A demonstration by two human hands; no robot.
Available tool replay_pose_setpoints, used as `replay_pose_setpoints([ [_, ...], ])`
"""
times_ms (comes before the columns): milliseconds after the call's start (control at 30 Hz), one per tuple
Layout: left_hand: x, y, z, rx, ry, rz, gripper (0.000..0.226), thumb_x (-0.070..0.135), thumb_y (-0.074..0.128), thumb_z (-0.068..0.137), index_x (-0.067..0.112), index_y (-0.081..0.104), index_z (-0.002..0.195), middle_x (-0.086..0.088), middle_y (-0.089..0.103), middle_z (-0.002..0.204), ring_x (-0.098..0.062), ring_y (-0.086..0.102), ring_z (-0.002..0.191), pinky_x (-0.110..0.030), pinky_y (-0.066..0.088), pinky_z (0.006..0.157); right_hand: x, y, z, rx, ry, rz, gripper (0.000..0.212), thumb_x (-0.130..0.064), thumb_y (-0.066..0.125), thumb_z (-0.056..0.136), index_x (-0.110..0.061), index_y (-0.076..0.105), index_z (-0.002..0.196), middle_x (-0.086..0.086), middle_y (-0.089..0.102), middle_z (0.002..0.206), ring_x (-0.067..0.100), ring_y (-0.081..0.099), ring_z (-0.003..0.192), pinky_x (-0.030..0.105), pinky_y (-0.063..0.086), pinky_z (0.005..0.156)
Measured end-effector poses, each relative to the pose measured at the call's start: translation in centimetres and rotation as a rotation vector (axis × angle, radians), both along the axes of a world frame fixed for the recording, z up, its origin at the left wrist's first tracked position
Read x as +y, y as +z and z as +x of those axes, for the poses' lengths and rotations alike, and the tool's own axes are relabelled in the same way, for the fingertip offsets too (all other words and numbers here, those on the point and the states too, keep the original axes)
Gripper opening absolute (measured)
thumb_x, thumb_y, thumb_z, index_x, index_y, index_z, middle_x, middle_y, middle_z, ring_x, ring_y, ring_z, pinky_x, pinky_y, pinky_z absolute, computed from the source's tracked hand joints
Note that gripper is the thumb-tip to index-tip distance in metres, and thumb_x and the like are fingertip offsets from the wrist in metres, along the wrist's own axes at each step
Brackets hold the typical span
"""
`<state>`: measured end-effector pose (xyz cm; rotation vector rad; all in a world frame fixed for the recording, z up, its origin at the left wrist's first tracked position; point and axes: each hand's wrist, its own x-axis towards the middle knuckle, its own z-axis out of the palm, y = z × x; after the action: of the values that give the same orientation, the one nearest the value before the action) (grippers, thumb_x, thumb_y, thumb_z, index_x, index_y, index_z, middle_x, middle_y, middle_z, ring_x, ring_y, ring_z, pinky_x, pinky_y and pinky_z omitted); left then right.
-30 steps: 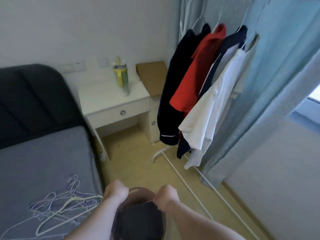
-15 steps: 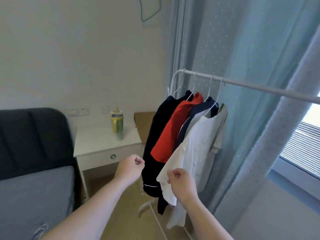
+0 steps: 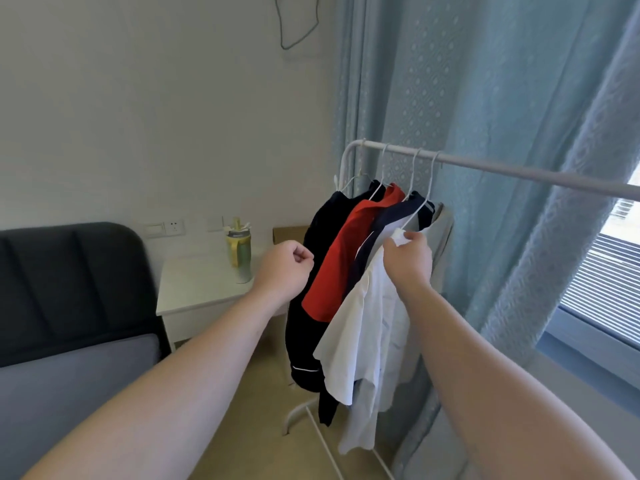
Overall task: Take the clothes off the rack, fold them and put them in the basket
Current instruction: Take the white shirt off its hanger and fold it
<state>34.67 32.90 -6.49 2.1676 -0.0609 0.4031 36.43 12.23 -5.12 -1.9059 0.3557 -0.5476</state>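
left hand [image 3: 284, 268] hovers, fingers curled on nothing. the white shirt [image 3: 360, 341], soft and light, hangs nearest; right hand [image 3: 410, 258] fingers pinch its shoulder. it may slip, so lifting the hanger [image 3: 430, 183] off the rack [image 3: 519, 169] looks safer.

place: home bedroom | signs: bed [image 3: 69, 368], nightstand [image 3: 204, 289], curtains [image 3: 502, 98]

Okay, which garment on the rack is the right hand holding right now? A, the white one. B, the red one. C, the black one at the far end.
A: the right hand pinches the shoulder of the white shirt, the nearest garment on the rack.
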Motion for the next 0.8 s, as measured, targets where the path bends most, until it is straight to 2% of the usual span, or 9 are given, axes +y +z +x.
replay_pose_setpoints([
  [100, -0.4, 1.7, -0.4, -0.040, -0.002, 0.034, 0.008, 0.023, 0.061, 0.092, 0.026, 0.066, 0.087, 0.007, 0.068, 0.082, -0.010, 0.064, 0.078, -0.023, 0.050, 0.067, -0.5, 1.0, 2.0, 0.076, -0.039, -0.045, 0.052, -0.033, 0.055, 0.096, -0.011, 0.042, 0.142, 0.010, 0.038, 0.142, 0.033, 0.057, 0.107, 0.045, 0.050, 0.095],
  [200, -0.6, 3.0, -1.0, -0.073, -0.017, 0.062, 0.007, 0.022, 0.061, 0.093, 0.024, 0.067, 0.090, 0.009, 0.066, 0.085, -0.005, 0.060, 0.078, -0.018, 0.043, 0.061, -1.0, 1.8, 3.6, 0.184, -0.038, -0.053, 0.050, -0.034, 0.056, 0.094, -0.005, 0.048, 0.134, 0.014, 0.033, 0.143, 0.035, 0.060, 0.096, 0.045, 0.054, 0.090],
  [300, -0.7, 3.7, -1.4, -0.100, -0.028, 0.095, 0.007, 0.023, 0.061, 0.092, 0.025, 0.067, 0.089, 0.010, 0.066, 0.084, -0.003, 0.060, 0.077, -0.015, 0.042, 0.061, -1.4, 1.9, 4.4, 0.273, -0.011, -0.057, 0.047, -0.033, 0.054, 0.094, -0.002, 0.051, 0.129, 0.020, 0.041, 0.131, 0.031, 0.060, 0.096, 0.040, 0.055, 0.081],
  [367, -0.5, 3.9, -1.8, -0.113, -0.036, 0.105, 0.007, 0.023, 0.062, 0.091, 0.025, 0.067, 0.088, 0.010, 0.067, 0.083, -0.003, 0.060, 0.077, -0.014, 0.043, 0.062, -1.6, 1.7, 4.7, 0.276, 0.016, -0.014, 0.048, -0.031, 0.054, 0.095, -0.004, 0.049, 0.134, 0.018, 0.048, 0.117, 0.030, 0.056, 0.098, 0.037, 0.052, 0.074],
  [467, -0.2, 4.0, -2.1, -0.119, -0.059, 0.113, 0.006, 0.023, 0.062, 0.091, 0.025, 0.066, 0.088, 0.009, 0.067, 0.084, -0.004, 0.061, 0.079, -0.015, 0.044, 0.064, -1.8, 1.7, 5.0, 0.244, 0.077, 0.210, 0.049, -0.018, 0.058, 0.092, -0.012, 0.050, 0.140, 0.009, 0.052, 0.107, 0.025, 0.052, 0.086, 0.034, 0.047, 0.063],
  [533, 0.2, 4.1, -2.4, -0.119, -0.068, 0.110, 0.006, 0.022, 0.061, 0.091, 0.025, 0.066, 0.089, 0.009, 0.067, 0.085, -0.006, 0.061, 0.079, -0.017, 0.046, 0.065, -1.9, 2.0, 5.0, 0.219, 0.091, 0.394, 0.035, -0.004, 0.059, 0.091, -0.010, 0.058, 0.126, 0.005, 0.049, 0.088, 0.018, 0.044, 0.068, 0.029, 0.040, 0.055],
  [633, 0.9, 3.7, -2.4, -0.100, -0.068, 0.101, 0.007, 0.022, 0.061, 0.092, 0.026, 0.065, 0.088, 0.009, 0.067, 0.084, -0.010, 0.064, 0.079, -0.025, 0.053, 0.071, -1.6, 2.9, 4.4, 0.132, 0.095, 0.541, 0.020, 0.006, 0.058, 0.088, -0.012, 0.060, 0.095, 0.004, 0.048, 0.079, 0.015, 0.040, 0.059, 0.027, 0.035, 0.053],
  [700, 1.5, 3.5, -2.2, -0.089, -0.059, 0.096, 0.008, 0.022, 0.061, 0.092, 0.027, 0.065, 0.088, 0.009, 0.066, 0.084, -0.010, 0.065, 0.079, -0.030, 0.055, 0.073, -0.7, 3.9, 3.7, 0.022, 0.120, 0.574, 0.025, 0.008, 0.057, 0.086, -0.017, 0.054, 0.086, 0.003, 0.043, 0.074, 0.016, 0.033, 0.056, 0.028, 0.029, 0.053],
  [800, 2.3, 3.5, -1.7, -0.069, -0.049, 0.056, 0.009, 0.020, 0.060, 0.094, 0.026, 0.064, 0.089, 0.007, 0.066, 0.085, -0.011, 0.064, 0.079, -0.026, 0.052, 0.069, 1.2, 5.5, 2.0, -0.134, 0.123, 0.507, 0.021, 0.001, 0.060, 0.080, -0.014, 0.047, 0.077, 0.003, 0.035, 0.068, 0.018, 0.032, 0.060, 0.029, 0.027, 0.056],
])
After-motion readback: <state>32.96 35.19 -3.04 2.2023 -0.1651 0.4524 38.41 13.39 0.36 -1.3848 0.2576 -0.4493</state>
